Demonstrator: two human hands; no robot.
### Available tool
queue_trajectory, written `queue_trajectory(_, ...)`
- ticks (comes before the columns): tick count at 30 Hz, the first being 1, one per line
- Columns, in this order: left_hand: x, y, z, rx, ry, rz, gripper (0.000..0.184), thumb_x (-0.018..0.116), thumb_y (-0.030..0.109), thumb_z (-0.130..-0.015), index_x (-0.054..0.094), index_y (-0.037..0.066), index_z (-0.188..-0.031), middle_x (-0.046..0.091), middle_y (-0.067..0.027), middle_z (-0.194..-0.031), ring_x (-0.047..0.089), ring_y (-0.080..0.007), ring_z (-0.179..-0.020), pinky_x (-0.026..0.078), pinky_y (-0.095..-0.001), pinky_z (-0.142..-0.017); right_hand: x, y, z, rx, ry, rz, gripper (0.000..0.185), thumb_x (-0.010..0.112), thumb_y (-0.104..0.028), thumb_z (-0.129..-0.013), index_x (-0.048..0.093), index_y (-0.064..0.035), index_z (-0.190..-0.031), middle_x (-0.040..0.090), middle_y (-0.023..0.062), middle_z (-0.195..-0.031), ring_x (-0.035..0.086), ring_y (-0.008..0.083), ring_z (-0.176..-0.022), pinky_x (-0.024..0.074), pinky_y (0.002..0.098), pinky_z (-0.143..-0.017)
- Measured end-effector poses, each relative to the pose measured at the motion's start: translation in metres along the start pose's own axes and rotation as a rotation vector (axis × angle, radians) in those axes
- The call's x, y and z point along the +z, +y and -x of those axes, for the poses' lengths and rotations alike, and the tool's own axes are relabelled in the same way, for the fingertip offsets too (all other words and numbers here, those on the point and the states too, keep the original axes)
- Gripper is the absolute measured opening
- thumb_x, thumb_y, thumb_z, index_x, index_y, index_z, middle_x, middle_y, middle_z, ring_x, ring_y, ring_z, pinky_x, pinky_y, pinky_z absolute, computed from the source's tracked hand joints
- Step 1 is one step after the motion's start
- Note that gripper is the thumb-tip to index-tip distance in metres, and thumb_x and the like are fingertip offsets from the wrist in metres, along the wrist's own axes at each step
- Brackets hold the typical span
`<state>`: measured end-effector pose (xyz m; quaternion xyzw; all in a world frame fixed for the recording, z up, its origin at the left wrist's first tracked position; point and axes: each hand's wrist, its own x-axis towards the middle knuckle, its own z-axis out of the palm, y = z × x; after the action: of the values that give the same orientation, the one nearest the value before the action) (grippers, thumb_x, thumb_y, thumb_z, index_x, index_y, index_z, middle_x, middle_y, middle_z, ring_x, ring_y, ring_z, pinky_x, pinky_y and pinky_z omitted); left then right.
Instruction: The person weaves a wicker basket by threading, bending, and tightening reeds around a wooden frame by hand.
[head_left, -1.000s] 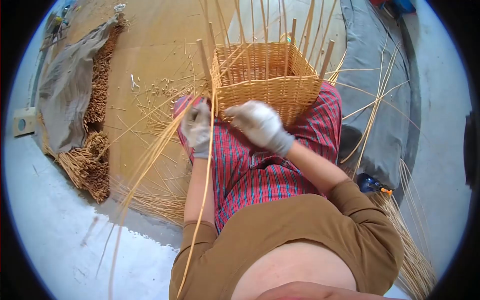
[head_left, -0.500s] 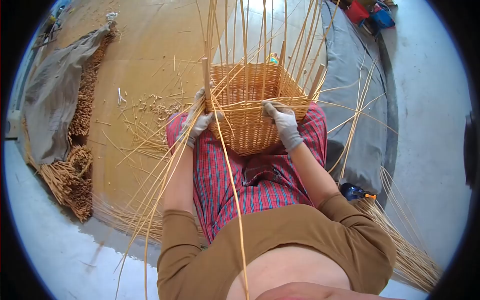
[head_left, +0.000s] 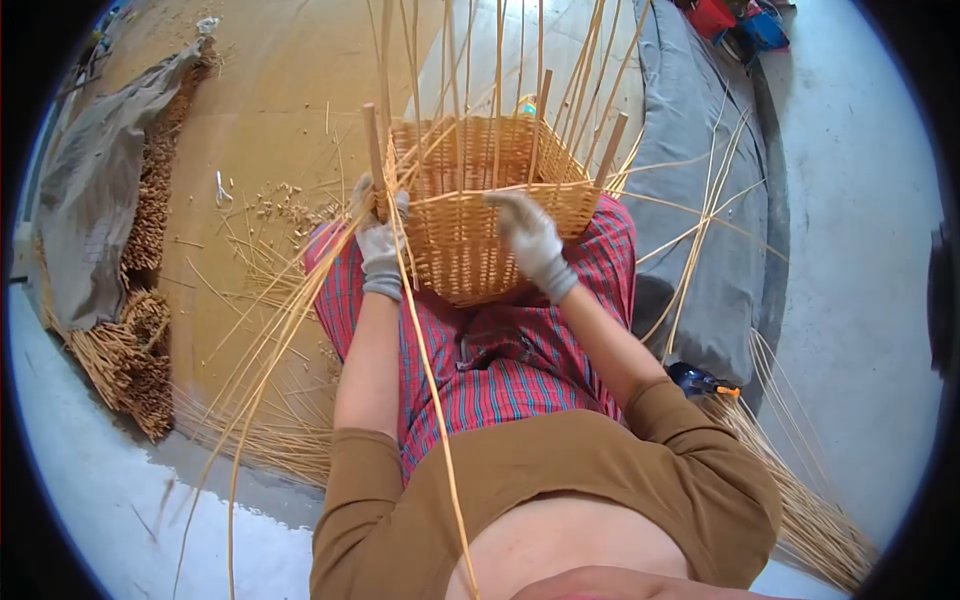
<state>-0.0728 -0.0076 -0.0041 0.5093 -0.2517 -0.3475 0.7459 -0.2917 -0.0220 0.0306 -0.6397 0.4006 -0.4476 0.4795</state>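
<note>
A square wicker basket (head_left: pixel 465 245) rests on my lap, with tall upright stakes rising from its walls. My left hand (head_left: pixel 380 240), in a pale work glove, is closed around the basket's front left corner, beside a thick corner post (head_left: pixel 373 140). Several long wicker strands (head_left: pixel 285 310) trail from that corner, and one strand (head_left: pixel 430 370) runs down across my torso. Against the front wall, just below the rim, lies my gloved right hand (head_left: pixel 530 240), its index finger stretched leftward. That hand is partly blurred, its other fingers are hard to see, and no strand shows in it.
Bundles of wicker rods (head_left: pixel 145 350) lie at the left, partly under a grey cloth (head_left: pixel 100 200). Offcuts (head_left: pixel 290 205) litter the tan floor board. A grey padded cover (head_left: pixel 700 260) lies right, with loose rods on it. More rods (head_left: pixel 800 490) sit at lower right.
The basket and both hands have shifted slightly left in view. My right hand has moved left along the front wall, away from the strand it was pinching at the rim.
</note>
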Motion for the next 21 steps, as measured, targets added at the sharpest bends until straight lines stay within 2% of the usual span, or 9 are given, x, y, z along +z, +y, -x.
queue_trajectory(3,-0.008,0.020,0.003,-0.185,-0.133,-0.381,0.047,0.072,0.037,-0.094,0.065,-0.002,-0.119,0.069,-0.0101,-0.109,0.062,-0.0181,-0.101,0.048,-0.0314,-0.091,0.041,-0.063,0.011,0.039,-0.098,0.331,0.054,0.056,-0.018,-0.101,0.037,-0.0100,-0.152,0.069,0.0166,-0.115,0.069,0.0297,-0.097,0.0545,0.0409,-0.085)
queue_trajectory(6,-0.017,0.016,-0.007,-0.215,-0.179,-0.427,0.035,0.074,0.020,-0.092,0.063,0.001,-0.120,0.071,-0.0053,-0.104,0.068,-0.0140,-0.084,0.056,-0.0274,-0.072,0.073,-0.051,-0.054,-0.059,-0.094,0.512,0.077,0.051,-0.040,-0.102,0.010,-0.0106,-0.159,0.063,0.0299,-0.122,0.064,0.0468,-0.105,0.0515,0.0507,-0.089)
queue_trajectory(10,-0.036,-0.013,-0.011,0.008,-0.259,-0.661,0.049,0.074,0.036,-0.092,0.062,-0.001,-0.121,0.071,-0.0075,-0.104,0.064,-0.0165,-0.089,0.053,-0.0294,-0.079,0.066,-0.113,-0.106,0.368,-0.437,0.759,0.086,0.049,-0.052,-0.099,0.006,-0.0102,-0.160,0.059,0.0336,-0.127,0.063,0.0434,-0.113,0.0510,0.0483,-0.094)
queue_trajectory(12,-0.018,0.012,-0.010,-0.186,-0.194,-0.362,0.053,0.077,0.038,-0.090,0.061,-0.001,-0.122,0.070,-0.0081,-0.104,0.064,-0.0167,-0.094,0.051,-0.0305,-0.082,0.067,-0.092,-0.103,0.449,-0.636,0.791,0.096,0.047,-0.062,-0.095,0.004,-0.0045,-0.159,0.051,0.0312,-0.141,0.057,0.0425,-0.125,0.0485,0.0484,-0.099)
queue_trajectory(14,-0.021,0.002,-0.014,-0.192,-0.228,-0.480,0.055,0.078,0.039,-0.088,0.061,-0.002,-0.121,0.070,-0.0078,-0.101,0.064,-0.0171,-0.089,0.052,-0.0305,-0.078,0.069,-0.061,-0.111,0.367,-0.562,0.651,0.098,0.053,-0.061,-0.094,0.003,-0.0088,-0.160,0.049,0.0332,-0.142,0.054,0.0430,-0.129,0.0465,0.0485,-0.102)
queue_trajectory(16,-0.010,0.025,-0.007,-0.365,-0.127,-0.589,0.055,0.080,0.040,-0.087,0.062,-0.001,-0.119,0.069,-0.0062,-0.098,0.064,-0.0168,-0.082,0.053,-0.0310,-0.073,0.076,-0.045,-0.118,-0.092,-0.023,0.367,0.101,0.066,-0.051,-0.091,0.001,-0.0154,-0.161,0.056,0.0313,-0.136,0.065,0.0369,-0.115,0.0522,0.0452,-0.094)
queue_trajectory(17,-0.013,0.022,-0.011,-0.447,-0.137,-0.494,0.056,0.080,0.040,-0.086,0.061,0.001,-0.121,0.068,-0.0058,-0.097,0.064,-0.0170,-0.081,0.053,-0.0309,-0.072,0.071,-0.063,-0.114,0.027,-0.022,-0.136,0.086,0.073,-0.031,-0.091,0.021,-0.0162,-0.158,0.063,0.0251,-0.127,0.068,0.0254,-0.096,0.0556,0.0375,-0.085)
queue_trajectory(20,-0.009,0.019,-0.013,-0.502,-0.113,-0.415,0.051,0.081,0.034,-0.087,0.061,0.005,-0.124,0.068,-0.0050,-0.095,0.063,-0.0154,-0.075,0.055,-0.0284,-0.068,0.042,-0.019,-0.069,0.127,0.194,-0.196,0.057,0.068,-0.015,-0.095,0.039,-0.0096,-0.143,0.069,0.0164,-0.116,0.065,0.0150,-0.080,0.0558,0.0318,-0.071)
queue_trajectory(21,-0.009,0.006,-0.012,-0.239,-0.121,-0.355,0.051,0.081,0.030,-0.087,0.059,0.006,-0.126,0.068,-0.0053,-0.099,0.063,-0.0150,-0.078,0.055,-0.0273,-0.070,0.030,0.005,-0.038,0.117,0.173,-0.232,0.041,0.065,-0.012,-0.097,0.045,-0.0088,-0.133,0.069,0.0130,-0.113,0.062,0.0112,-0.070,0.0509,0.0269,-0.059)
